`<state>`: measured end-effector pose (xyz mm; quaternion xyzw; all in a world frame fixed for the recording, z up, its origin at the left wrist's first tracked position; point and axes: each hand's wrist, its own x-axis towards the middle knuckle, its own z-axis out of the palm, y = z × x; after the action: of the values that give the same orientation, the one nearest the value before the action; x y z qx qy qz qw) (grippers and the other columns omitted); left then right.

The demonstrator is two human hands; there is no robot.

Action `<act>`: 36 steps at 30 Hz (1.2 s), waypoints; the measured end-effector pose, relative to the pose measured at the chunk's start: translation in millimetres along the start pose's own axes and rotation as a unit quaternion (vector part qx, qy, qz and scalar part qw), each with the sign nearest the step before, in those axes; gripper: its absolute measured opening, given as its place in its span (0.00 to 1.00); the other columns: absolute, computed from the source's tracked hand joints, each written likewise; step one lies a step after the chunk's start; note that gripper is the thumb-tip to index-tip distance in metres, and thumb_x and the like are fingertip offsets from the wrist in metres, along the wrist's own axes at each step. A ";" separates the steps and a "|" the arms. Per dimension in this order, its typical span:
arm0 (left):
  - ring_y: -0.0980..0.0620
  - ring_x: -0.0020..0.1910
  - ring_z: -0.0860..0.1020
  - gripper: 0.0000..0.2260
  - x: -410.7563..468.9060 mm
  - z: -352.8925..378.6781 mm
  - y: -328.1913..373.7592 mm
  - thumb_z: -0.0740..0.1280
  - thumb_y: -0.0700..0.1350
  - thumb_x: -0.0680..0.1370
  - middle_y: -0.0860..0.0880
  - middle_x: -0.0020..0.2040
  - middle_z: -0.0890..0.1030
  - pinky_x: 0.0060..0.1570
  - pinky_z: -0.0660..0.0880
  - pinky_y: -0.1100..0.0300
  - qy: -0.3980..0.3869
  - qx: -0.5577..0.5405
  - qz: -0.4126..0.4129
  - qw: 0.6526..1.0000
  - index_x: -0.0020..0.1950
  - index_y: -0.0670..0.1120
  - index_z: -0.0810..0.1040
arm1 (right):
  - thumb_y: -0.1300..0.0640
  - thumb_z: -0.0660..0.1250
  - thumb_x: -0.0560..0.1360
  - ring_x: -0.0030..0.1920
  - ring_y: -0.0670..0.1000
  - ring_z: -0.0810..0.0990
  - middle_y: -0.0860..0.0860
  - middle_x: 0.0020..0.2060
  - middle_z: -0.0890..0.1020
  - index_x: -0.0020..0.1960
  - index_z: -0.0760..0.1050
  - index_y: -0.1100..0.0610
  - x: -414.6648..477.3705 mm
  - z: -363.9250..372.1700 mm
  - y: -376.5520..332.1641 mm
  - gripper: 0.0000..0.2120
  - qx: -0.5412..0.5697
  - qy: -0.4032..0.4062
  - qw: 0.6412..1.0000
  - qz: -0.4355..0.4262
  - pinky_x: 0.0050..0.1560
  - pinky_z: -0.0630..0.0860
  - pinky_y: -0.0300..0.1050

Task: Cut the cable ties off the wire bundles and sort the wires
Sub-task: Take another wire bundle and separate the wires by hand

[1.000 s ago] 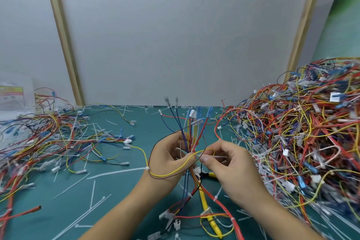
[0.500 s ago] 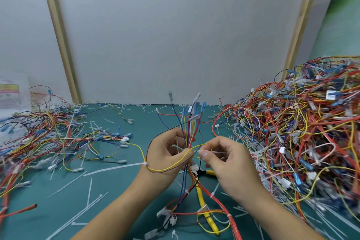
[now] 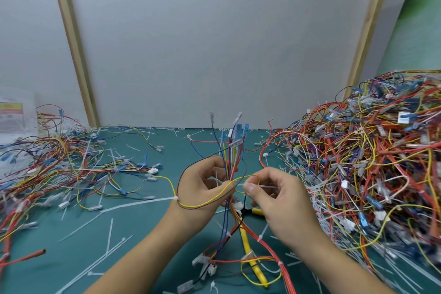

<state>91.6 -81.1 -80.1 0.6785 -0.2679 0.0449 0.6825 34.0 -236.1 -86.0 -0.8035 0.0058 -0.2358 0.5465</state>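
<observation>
My left hand [image 3: 205, 186] grips a wire bundle [image 3: 232, 150] upright above the green table; red, yellow and blue wires with blue and white connectors fan out at its top. A yellow wire loops round my left wrist. My right hand [image 3: 276, 198] pinches a translucent white cable tie [image 3: 262, 185] between thumb and forefinger, right beside the bundle. Below the hands the bundle's lower wires [image 3: 238, 246] trail onto the table, where a yellow-handled cutter [image 3: 251, 255] lies under them.
A tall heap of tied wire bundles [image 3: 372, 174] fills the right side. Loose sorted wires [image 3: 59, 169] spread over the left. Cut white cable ties [image 3: 107, 253] litter the green table [image 3: 143, 222]. A white wall panel with wooden strips stands behind.
The view has shifted slightly. My hands stay together at the bundle, and my right hand has drawn the cable tie a little out to the right.
</observation>
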 end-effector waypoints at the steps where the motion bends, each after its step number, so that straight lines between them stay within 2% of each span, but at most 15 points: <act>1: 0.52 0.27 0.77 0.13 0.3 -0.6 -0.4 0.73 0.38 0.69 0.45 0.34 0.77 0.29 0.76 0.60 0.001 0.001 -0.004 1.000 0.50 0.32 0.78 | 0.59 0.72 0.76 0.34 0.44 0.79 0.45 0.31 0.81 0.39 0.80 0.52 0.0 0.1 0.7 0.07 -0.001 -0.001 1.000 0.000 0.41 0.80 0.50; 5: 0.51 0.30 0.81 0.07 -1.7 -1.6 -2.8 0.72 0.31 0.74 0.45 0.36 0.79 0.30 0.77 0.62 -0.017 -0.012 -0.029 0.999 0.50 0.36 0.79 | 0.59 0.72 0.76 0.33 0.45 0.79 0.46 0.31 0.81 0.40 0.80 0.53 0.5 -1.0 2.4 0.07 0.000 0.006 1.000 0.005 0.38 0.80 0.45; 9: 0.48 0.40 0.86 0.07 -1.6 -8.0 -2.9 0.72 0.38 0.76 0.47 0.46 0.86 0.39 0.80 0.63 -0.018 -0.044 -0.075 0.996 0.52 0.46 0.85 | 0.62 0.70 0.77 0.28 0.44 0.79 0.48 0.28 0.81 0.42 0.79 0.56 13.8 -16.2 7.2 0.05 0.041 0.089 0.995 0.026 0.31 0.75 0.36; 11: 0.53 0.43 0.85 0.08 -0.6 -12.8 -1.4 0.74 0.41 0.74 0.48 0.48 0.86 0.45 0.79 0.65 -0.009 -0.023 -0.077 0.997 0.53 0.50 0.85 | 0.61 0.69 0.78 0.27 0.44 0.79 0.49 0.28 0.80 0.44 0.79 0.57 19.0 -23.0 9.9 0.04 0.039 0.112 0.993 0.029 0.32 0.75 0.38; 13: 0.52 0.46 0.85 0.16 1.1 -16.3 -0.3 0.78 0.42 0.71 0.52 0.52 0.85 0.48 0.81 0.60 0.007 -0.030 -0.068 0.997 0.57 0.51 0.83 | 0.60 0.69 0.78 0.28 0.44 0.79 0.51 0.30 0.80 0.45 0.79 0.56 21.9 -26.1 12.9 0.04 0.032 0.127 0.991 0.031 0.35 0.77 0.45; 16: 0.47 0.40 0.83 0.20 6.5 -22.8 0.8 0.74 0.44 0.68 0.47 0.46 0.82 0.41 0.81 0.56 0.056 -0.105 -0.078 0.990 0.60 0.47 0.80 | 0.59 0.68 0.79 0.28 0.44 0.80 0.53 0.33 0.81 0.45 0.78 0.55 23.1 -28.0 14.3 0.04 0.015 0.136 0.990 0.030 0.38 0.81 0.52; 19: 0.48 0.34 0.77 0.16 10.2 -27.3 1.5 0.70 0.43 0.70 0.45 0.39 0.77 0.32 0.76 0.59 0.063 -0.172 -0.070 0.981 0.58 0.44 0.81 | 0.59 0.68 0.79 0.28 0.44 0.80 0.53 0.34 0.81 0.44 0.78 0.54 23.8 -29.4 15.5 0.05 -0.006 0.142 0.990 0.026 0.39 0.81 0.53; 23: 0.48 0.32 0.77 0.13 10.1 -32.4 6.6 0.65 0.46 0.73 0.45 0.37 0.77 0.28 0.75 0.59 0.064 -0.249 -0.058 0.965 0.54 0.43 0.82 | 0.58 0.69 0.78 0.28 0.45 0.80 0.52 0.34 0.81 0.44 0.77 0.53 26.2 -31.4 17.9 0.05 -0.020 0.163 0.985 0.048 0.42 0.82 0.56; 25: 0.48 0.32 0.78 0.08 9.6 -34.0 9.5 0.68 0.46 0.76 0.44 0.37 0.78 0.29 0.76 0.59 0.067 -0.246 -0.037 0.966 0.51 0.44 0.83 | 0.58 0.69 0.78 0.31 0.48 0.80 0.52 0.35 0.81 0.43 0.77 0.52 27.4 -32.6 18.6 0.05 -0.039 0.157 0.985 0.051 0.40 0.81 0.54; 28: 0.47 0.34 0.80 0.04 6.0 -28.3 13.5 0.71 0.43 0.75 0.41 0.38 0.81 0.31 0.77 0.60 0.064 -0.198 -0.008 0.978 0.46 0.44 0.84 | 0.54 0.70 0.77 0.39 0.48 0.79 0.45 0.38 0.81 0.43 0.77 0.50 27.3 -31.5 18.8 0.04 -0.124 0.097 0.987 0.030 0.37 0.72 0.42; 29: 0.47 0.35 0.81 0.03 4.7 -25.0 14.2 0.72 0.42 0.74 0.41 0.39 0.82 0.32 0.78 0.59 0.061 -0.186 -0.004 0.981 0.45 0.44 0.84 | 0.52 0.70 0.77 0.43 0.47 0.77 0.42 0.41 0.79 0.46 0.78 0.50 25.6 -30.2 17.3 0.02 -0.178 0.076 0.981 0.019 0.41 0.71 0.41; 31: 0.47 0.36 0.81 0.04 1.9 -19.2 15.4 0.71 0.43 0.74 0.41 0.39 0.83 0.33 0.79 0.59 0.060 -0.164 0.004 0.985 0.44 0.44 0.84 | 0.47 0.70 0.76 0.55 0.46 0.72 0.42 0.52 0.74 0.60 0.77 0.47 21.4 -27.7 15.9 0.13 -0.290 0.062 0.955 -0.025 0.55 0.69 0.43; 32: 0.47 0.36 0.82 0.05 0.4 -17.1 15.8 0.70 0.43 0.74 0.41 0.39 0.83 0.34 0.79 0.59 0.062 -0.152 0.009 0.986 0.44 0.44 0.84 | 0.46 0.69 0.76 0.59 0.46 0.70 0.43 0.56 0.72 0.65 0.75 0.46 19.7 -26.6 12.6 0.18 -0.299 0.075 0.950 -0.060 0.61 0.68 0.44; 34: 0.47 0.37 0.82 0.05 -2.0 -13.5 16.7 0.69 0.44 0.75 0.42 0.39 0.84 0.35 0.80 0.58 0.056 -0.117 0.025 0.991 0.44 0.45 0.84 | 0.45 0.69 0.77 0.63 0.44 0.71 0.43 0.59 0.73 0.67 0.76 0.47 15.7 -24.0 1.0 0.19 -0.219 0.099 0.962 -0.129 0.64 0.66 0.38; 36: 0.48 0.38 0.83 0.04 -5.1 -10.2 16.5 0.69 0.44 0.75 0.44 0.38 0.84 0.36 0.80 0.58 0.042 -0.061 0.048 0.996 0.44 0.47 0.83 | 0.44 0.67 0.77 0.57 0.43 0.76 0.41 0.55 0.76 0.63 0.78 0.45 11.2 -21.0 -6.9 0.15 -0.121 0.086 0.974 -0.170 0.58 0.69 0.30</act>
<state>83.3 -68.7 -66.7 0.6199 -0.2733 0.0898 0.7301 34.1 -254.7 -69.6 -0.8296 -0.0555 -0.3905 0.3951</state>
